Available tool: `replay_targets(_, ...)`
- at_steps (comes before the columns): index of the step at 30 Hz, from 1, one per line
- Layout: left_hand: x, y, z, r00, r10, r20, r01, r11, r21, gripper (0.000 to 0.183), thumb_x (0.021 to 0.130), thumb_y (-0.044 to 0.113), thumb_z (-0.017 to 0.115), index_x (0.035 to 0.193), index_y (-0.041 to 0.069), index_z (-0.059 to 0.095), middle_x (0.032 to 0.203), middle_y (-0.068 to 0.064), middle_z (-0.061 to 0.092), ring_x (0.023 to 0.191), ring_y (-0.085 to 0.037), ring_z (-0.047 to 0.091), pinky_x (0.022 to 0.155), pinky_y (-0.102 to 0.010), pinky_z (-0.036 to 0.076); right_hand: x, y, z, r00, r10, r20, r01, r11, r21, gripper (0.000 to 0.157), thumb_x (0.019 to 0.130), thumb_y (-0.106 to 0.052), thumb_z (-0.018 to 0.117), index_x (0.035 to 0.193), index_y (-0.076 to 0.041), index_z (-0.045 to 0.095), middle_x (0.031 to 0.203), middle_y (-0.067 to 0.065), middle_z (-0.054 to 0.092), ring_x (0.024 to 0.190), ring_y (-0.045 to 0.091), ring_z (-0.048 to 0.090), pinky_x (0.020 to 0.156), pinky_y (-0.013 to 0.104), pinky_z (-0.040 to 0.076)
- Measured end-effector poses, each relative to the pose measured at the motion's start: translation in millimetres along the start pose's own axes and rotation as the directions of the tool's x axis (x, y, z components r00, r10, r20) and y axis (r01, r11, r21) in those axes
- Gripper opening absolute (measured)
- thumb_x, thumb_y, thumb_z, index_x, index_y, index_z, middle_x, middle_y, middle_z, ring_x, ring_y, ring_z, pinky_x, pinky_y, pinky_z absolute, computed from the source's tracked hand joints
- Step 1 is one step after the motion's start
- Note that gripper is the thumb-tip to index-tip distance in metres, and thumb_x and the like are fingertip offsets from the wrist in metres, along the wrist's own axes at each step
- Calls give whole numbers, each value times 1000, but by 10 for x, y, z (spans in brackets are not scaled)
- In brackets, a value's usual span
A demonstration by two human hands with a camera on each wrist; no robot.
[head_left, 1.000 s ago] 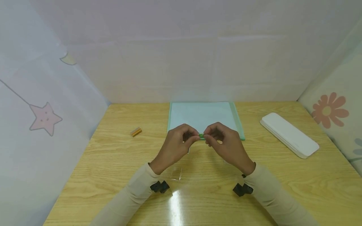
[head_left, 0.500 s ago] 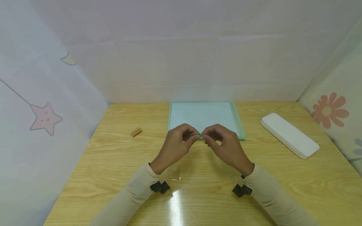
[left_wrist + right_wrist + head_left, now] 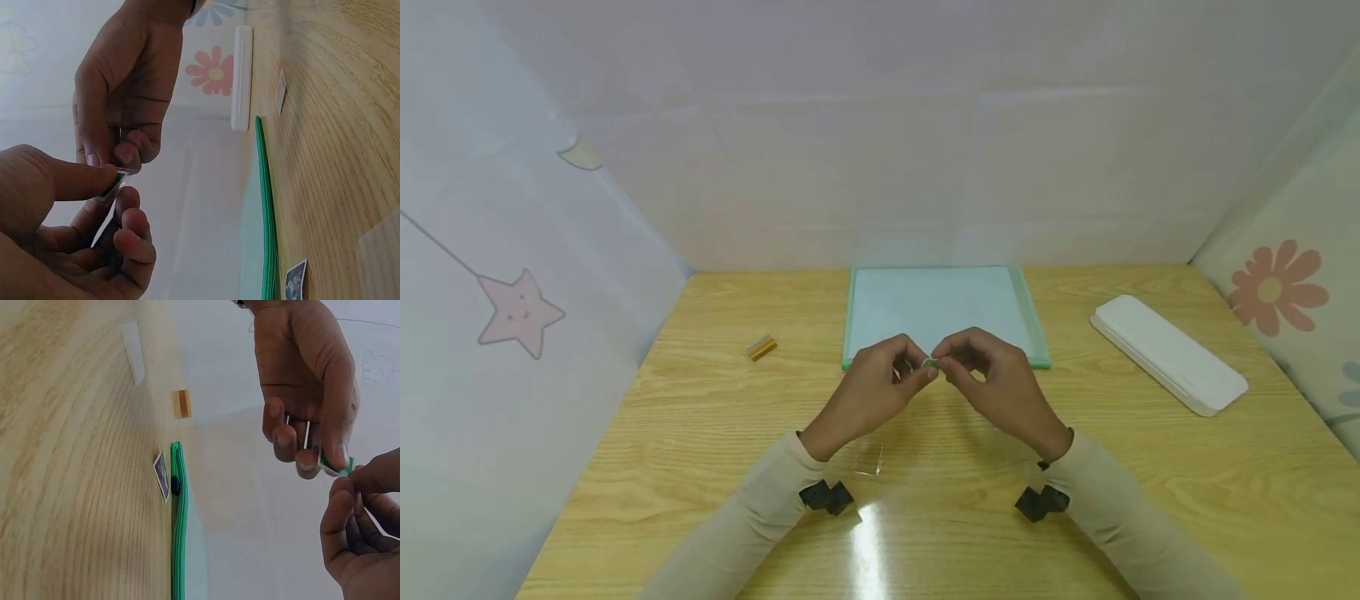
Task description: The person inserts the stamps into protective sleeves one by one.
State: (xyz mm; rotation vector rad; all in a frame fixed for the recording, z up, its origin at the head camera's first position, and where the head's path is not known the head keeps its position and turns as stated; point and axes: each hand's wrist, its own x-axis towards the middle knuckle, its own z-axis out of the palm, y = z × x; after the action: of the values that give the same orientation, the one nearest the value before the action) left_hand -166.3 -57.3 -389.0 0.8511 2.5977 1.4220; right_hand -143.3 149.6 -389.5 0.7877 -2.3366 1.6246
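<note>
My left hand (image 3: 874, 383) and right hand (image 3: 988, 379) meet in front of the green-edged folder. Between them they pinch a small clear-edged piece with green and white on it (image 3: 114, 185), the left thumb lying across its face. The right fingertips hold its other end, and much of it is hidden. In the right wrist view, thin white-edged slips (image 3: 307, 434) stick out among the curled left fingers; their faces are hidden. Below the hands, a small dark printed picture (image 3: 161, 475) lies on the table by the folder.
A zip folder (image 3: 1037, 333) with white paper inside lies at the back of the wooden table. To its right is a white case (image 3: 1168, 354); to its left, a small orange-brown block (image 3: 762, 347). A clear square piece (image 3: 868, 458) lies near the left wrist.
The small green piece has been turned between the fingertips, showing less green than a second ago. My left hand has shifted slightly right; the right hand has stayed nearly in place.
</note>
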Motion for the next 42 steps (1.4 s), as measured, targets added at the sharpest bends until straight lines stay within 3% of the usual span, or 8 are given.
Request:
replay_targets(7, 7, -20, -21, 996, -35, 81, 29, 997, 64, 14, 99, 30, 68, 95, 18, 62, 85, 5, 62, 65, -13, 55, 56, -28, 47, 1, 68, 14, 1000, 16, -15, -17, 998, -54, 11, 99, -7, 65, 110, -7, 66, 103, 3, 67, 85, 24, 67, 74, 32, 54)
replay_targets(11, -16, -46, -121, 987, -85, 134, 53, 973, 227, 12, 98, 29, 69, 94, 18, 65, 84, 9, 62, 65, -10, 55, 57, -28, 48, 14, 290, -52, 994, 112, 4, -111, 988, -105, 12, 100, -18, 66, 112, -15, 67, 101, -2, 68, 80, 19, 67, 68, 33, 54)
replay_targets(14, -75, -73, -189, 960, -175, 217, 69, 903, 425, 23, 95, 30, 72, 78, 17, 65, 69, 13, 54, 55, -6, 47, 50, -26, 41, 11, 502, -97, 972, 236, 21, -228, 956, -185, 14, 99, -21, 68, 112, -15, 67, 100, -2, 68, 79, 17, 66, 68, 34, 53)
replay_targets(20, -254, -89, -203, 848, -377, 373, 33, 739, 673, 45, 79, 44, 86, 62, 16, 55, 58, 7, 39, 53, -10, 33, 47, -29, 32, -21, 776, -141, 919, 388, 71, -348, 881, -321, 17, 99, -24, 68, 112, -13, 68, 98, -2, 70, 83, 14, 65, 75, 38, 53)
replay_targets(26, -272, -86, -138, 834, -423, 356, -10, 632, 775, 37, 81, 32, 85, 68, 16, 55, 61, 6, 43, 54, -12, 36, 49, -31, 37, -11, 796, -159, 925, 364, 110, -299, 875, -380, 16, 102, -26, 64, 112, -15, 69, 103, -5, 69, 89, 13, 65, 78, 39, 54)
replay_targets(31, -248, -96, -77, 859, -368, 357, -96, 570, 816, 30, 92, 14, 75, 67, 16, 58, 62, 3, 50, 54, -10, 43, 49, -31, 46, 47, 711, -72, 935, 284, 210, -193, 909, -370, 18, 102, -23, 63, 115, -12, 69, 107, -3, 66, 91, 14, 64, 77, 37, 54)
replay_targets(35, -213, -172, -93, 870, -334, 363, -127, 560, 819, 20, 96, 7, 67, 78, 12, 65, 71, -2, 58, 62, -14, 53, 56, -34, 52, 107, 691, 48, 919, 151, 364, 10, 914, -407, 23, 101, -17, 64, 124, -11, 67, 116, 1, 64, 99, 16, 60, 84, 38, 51)
replay_targets(42, -133, -325, -246, 845, -358, 397, -64, 671, 739, 17, 100, 9, 60, 83, 12, 62, 71, 0, 54, 61, -14, 47, 54, -33, 44, 94, 758, 172, 813, -85, 577, 368, 842, -395, 44, 98, -12, 67, 140, -22, 60, 146, 9, 52, 117, 32, 50, 90, 48, 40)
